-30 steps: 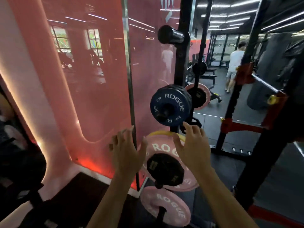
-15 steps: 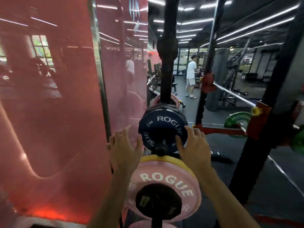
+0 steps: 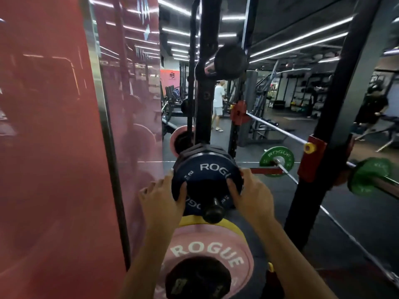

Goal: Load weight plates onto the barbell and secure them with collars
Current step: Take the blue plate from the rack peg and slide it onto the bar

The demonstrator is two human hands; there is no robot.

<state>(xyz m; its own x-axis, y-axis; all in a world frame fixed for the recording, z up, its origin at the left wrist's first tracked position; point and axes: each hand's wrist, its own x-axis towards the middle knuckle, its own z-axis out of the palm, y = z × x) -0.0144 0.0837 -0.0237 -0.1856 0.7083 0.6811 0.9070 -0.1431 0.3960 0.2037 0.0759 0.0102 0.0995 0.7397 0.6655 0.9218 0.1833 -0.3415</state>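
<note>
Fetching step: I've got both hands on the front blue Rogue change plate (image 3: 208,182), which sits on a storage peg (image 3: 212,210) of the rack upright (image 3: 203,100), w/ more plates stacked behind it. My left hand (image 3: 164,197) wraps its left rim, thumb on the face; my right hand (image 3: 251,194) clamps the right rim, fingers curled over the edge. Below hangs the pink Rogue bumper plate (image 3: 207,251), a yellow one just behind it. The barbell (image 3: 278,129) rests in the rack at right, green plate (image 3: 277,161) already on, I think; view's blurry there. Next: slide the plate straight off the peg end, keeping it level, then carry it to the bar sleeve.
</note>
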